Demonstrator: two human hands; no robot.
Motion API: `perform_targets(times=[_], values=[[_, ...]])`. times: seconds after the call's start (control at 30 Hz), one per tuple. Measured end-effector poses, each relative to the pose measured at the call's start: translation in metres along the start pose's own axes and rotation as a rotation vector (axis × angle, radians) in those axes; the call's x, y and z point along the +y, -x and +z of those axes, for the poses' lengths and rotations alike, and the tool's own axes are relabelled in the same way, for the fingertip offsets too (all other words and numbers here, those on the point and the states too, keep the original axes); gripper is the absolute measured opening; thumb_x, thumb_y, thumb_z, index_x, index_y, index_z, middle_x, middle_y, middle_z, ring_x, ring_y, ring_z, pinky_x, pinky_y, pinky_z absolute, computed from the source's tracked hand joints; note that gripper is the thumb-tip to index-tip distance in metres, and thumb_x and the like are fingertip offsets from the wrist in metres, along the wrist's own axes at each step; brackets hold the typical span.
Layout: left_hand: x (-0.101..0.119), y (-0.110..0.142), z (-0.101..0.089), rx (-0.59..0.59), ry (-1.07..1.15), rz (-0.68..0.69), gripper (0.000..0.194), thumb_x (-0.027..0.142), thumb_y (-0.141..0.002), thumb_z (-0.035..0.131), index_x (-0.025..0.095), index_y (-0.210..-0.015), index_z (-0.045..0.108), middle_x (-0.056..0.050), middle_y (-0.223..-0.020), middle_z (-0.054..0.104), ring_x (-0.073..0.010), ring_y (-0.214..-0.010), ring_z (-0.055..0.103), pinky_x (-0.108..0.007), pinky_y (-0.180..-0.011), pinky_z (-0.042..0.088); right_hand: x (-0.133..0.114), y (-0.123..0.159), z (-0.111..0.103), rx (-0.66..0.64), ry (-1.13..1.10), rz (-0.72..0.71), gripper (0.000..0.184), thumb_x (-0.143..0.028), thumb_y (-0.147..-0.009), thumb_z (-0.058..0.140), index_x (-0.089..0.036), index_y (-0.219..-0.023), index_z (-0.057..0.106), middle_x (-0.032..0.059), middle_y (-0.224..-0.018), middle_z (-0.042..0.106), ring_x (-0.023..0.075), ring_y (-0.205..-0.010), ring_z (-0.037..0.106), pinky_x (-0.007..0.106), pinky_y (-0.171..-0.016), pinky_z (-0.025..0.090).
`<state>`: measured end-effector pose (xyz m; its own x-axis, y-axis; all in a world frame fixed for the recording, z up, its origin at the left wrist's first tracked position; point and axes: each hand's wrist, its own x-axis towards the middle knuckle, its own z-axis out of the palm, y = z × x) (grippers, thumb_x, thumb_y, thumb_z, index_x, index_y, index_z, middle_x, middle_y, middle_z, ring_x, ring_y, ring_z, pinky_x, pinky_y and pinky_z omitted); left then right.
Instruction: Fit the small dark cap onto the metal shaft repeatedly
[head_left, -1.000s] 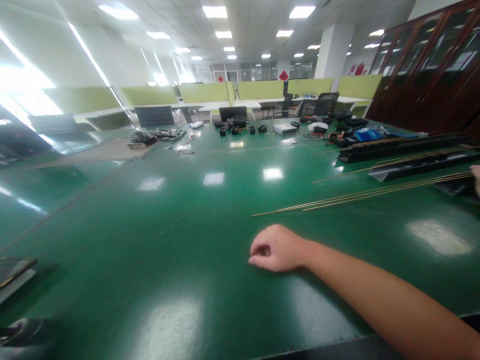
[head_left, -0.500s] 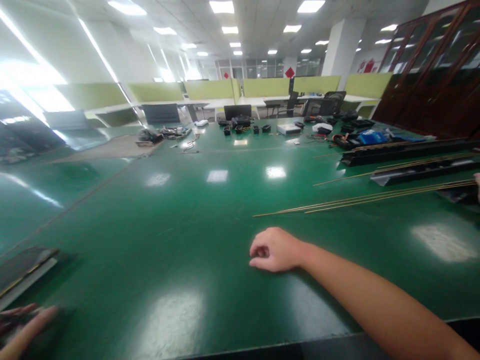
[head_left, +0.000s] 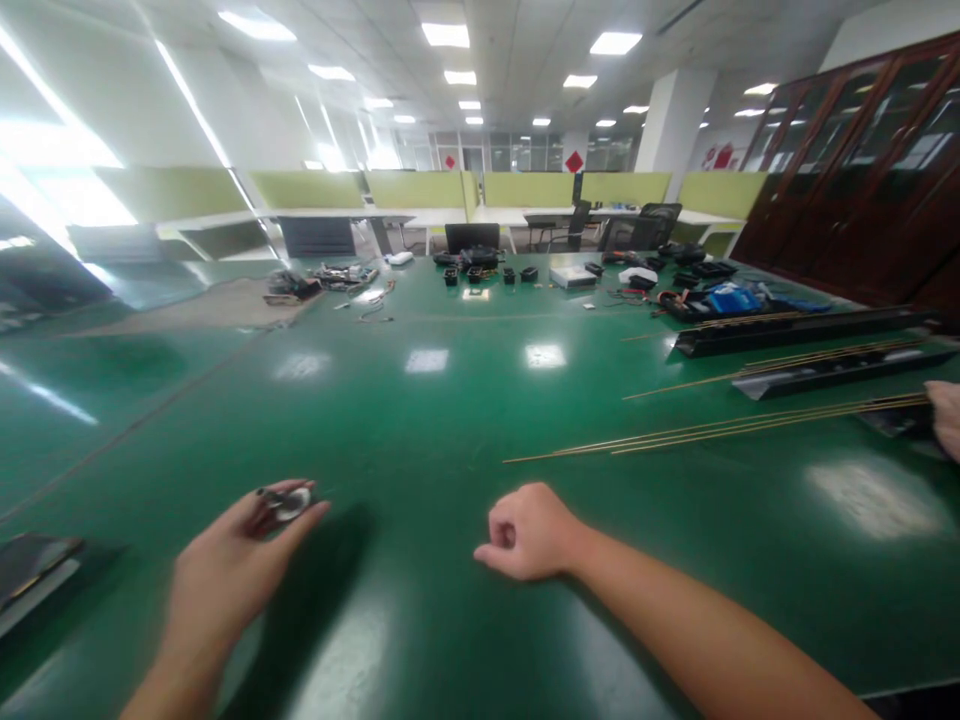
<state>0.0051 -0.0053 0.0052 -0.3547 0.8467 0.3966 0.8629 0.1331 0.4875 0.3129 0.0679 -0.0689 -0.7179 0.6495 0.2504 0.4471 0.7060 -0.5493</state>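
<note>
My left hand (head_left: 232,570) is raised over the green table (head_left: 405,440), its fingers closed around a small round metal part (head_left: 289,503). That part has a pale ring-like face and a darker stub, and the fingers hide the rest of it. My right hand (head_left: 529,535) rests on the tabletop, fingers curled into a loose fist with nothing visible inside. Just beyond it lie several long thin brass-coloured rods (head_left: 675,437), not touching the hand.
Another person's hand (head_left: 945,415) is at the rods' right end. Dark metal channels (head_left: 817,332) lie at the right. A dark flat object (head_left: 34,570) sits at the left edge. Several black parts and a white box (head_left: 572,275) stand at the back.
My left hand has come in from the lower left corner, carrying the metal part up over the table. The right hand keeps its curled pose. The view has shifted slightly upward.
</note>
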Motion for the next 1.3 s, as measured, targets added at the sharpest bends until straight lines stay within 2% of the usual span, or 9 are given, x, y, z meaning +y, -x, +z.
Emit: perform_targets(times=[0.1,0.2,0.33,0.43,0.57,0.67,0.8,1.03,1.3], values=[[0.032,-0.013,0.047,-0.213,0.204,0.054,0.039,0.048,-0.074,0.072,0.021,-0.101,0.069,-0.002,-0.093,0.074,-0.0204,-0.083,0.069,-0.031,-0.081,0.055,0.0,-0.002,0.001,-0.005,-0.01,0.001,0.028,-0.043,-0.074,0.067,-0.019,-0.06,0.063,-0.003,-0.057,0.062,0.0113,-0.055,0.052,0.024,-0.058,0.031],[0.065,-0.019,0.091,-0.359,0.337,0.154,0.035,0.039,-0.073,0.073,0.019,-0.101,0.07,-0.004,-0.093,0.073,-0.0203,-0.081,0.069,-0.032,-0.082,0.055,0.003,-0.013,0.002,0.004,-0.041,0.101,0.024,-0.033,-0.072,0.066,-0.018,-0.055,0.059,-0.0051,-0.052,0.053,0.0095,-0.052,0.046,0.023,-0.055,0.028],[0.075,-0.024,0.122,-0.451,0.429,0.226,0.03,0.032,-0.07,0.074,0.017,-0.097,0.07,-0.005,-0.092,0.073,-0.0207,-0.081,0.068,-0.033,-0.08,0.056,0.012,-0.032,0.001,0.102,-0.298,0.299,0.032,-0.027,-0.077,0.058,-0.016,-0.049,0.048,-0.0065,-0.046,0.037,0.0078,-0.047,0.036,0.022,-0.05,0.025],[0.066,-0.024,0.126,-0.45,0.467,0.262,0.029,0.031,-0.071,0.074,0.018,-0.096,0.069,-0.005,-0.094,0.073,-0.0213,-0.085,0.068,-0.035,-0.083,0.056,0.017,-0.034,0.0,0.123,-0.495,0.301,0.034,-0.024,-0.08,0.053,-0.017,-0.048,0.043,-0.0061,-0.045,0.036,0.0081,-0.047,0.034,0.022,-0.05,0.026],[0.055,-0.019,0.12,-0.484,0.502,0.314,0.025,0.03,-0.073,0.074,0.019,-0.096,0.069,-0.005,-0.096,0.072,-0.0207,-0.088,0.067,-0.034,-0.082,0.054,0.012,-0.016,0.004,0.102,-0.528,0.263,0.031,-0.025,-0.073,0.065,-0.016,-0.05,0.046,-0.0071,-0.048,0.034,0.0071,-0.049,0.031,0.022,-0.049,0.022],[0.053,-0.015,0.115,-0.489,0.51,0.319,0.021,0.029,-0.075,0.072,0.021,-0.095,0.069,-0.003,-0.095,0.071,-0.0202,-0.087,0.066,-0.034,-0.082,0.054,0.004,-0.003,0.009,0.109,-0.6,0.271,0.035,-0.029,-0.076,0.065,-0.015,-0.051,0.046,-0.0068,-0.049,0.033,0.0068,-0.049,0.029,0.022,-0.049,0.021],[0.053,-0.015,0.111,-0.471,0.512,0.357,0.018,0.023,-0.078,0.068,0.022,-0.095,0.07,-0.003,-0.096,0.071,-0.0196,-0.089,0.066,-0.034,-0.083,0.054,-0.005,-0.006,0.011,0.11,-0.647,0.28,0.037,-0.03,-0.077,0.065,-0.016,-0.049,0.043,-0.0067,-0.048,0.032,0.0064,-0.048,0.028,0.022,-0.047,0.02],[0.06,-0.017,0.121,-0.501,0.523,0.389,0.02,0.02,-0.075,0.068,0.022,-0.095,0.071,-0.003,-0.095,0.071,-0.0196,-0.088,0.066,-0.032,-0.081,0.053,0.012,-0.014,0.0,-0.04,-0.439,0.164,0.037,-0.029,-0.076,0.064,-0.015,-0.047,0.044,-0.0071,-0.044,0.033,0.0054,-0.043,0.031,0.021,-0.044,0.021],[0.061,-0.02,0.131,-0.51,0.56,0.318,0.025,0.026,-0.072,0.076,0.025,-0.096,0.073,-0.001,-0.095,0.071,-0.0183,-0.085,0.064,-0.029,-0.076,0.049,0.032,-0.016,-0.005,0.049,-0.151,0.11,0.035,-0.028,-0.074,0.062,-0.015,-0.046,0.045,-0.0063,-0.044,0.036,0.0058,-0.043,0.033,0.022,-0.048,0.024]])
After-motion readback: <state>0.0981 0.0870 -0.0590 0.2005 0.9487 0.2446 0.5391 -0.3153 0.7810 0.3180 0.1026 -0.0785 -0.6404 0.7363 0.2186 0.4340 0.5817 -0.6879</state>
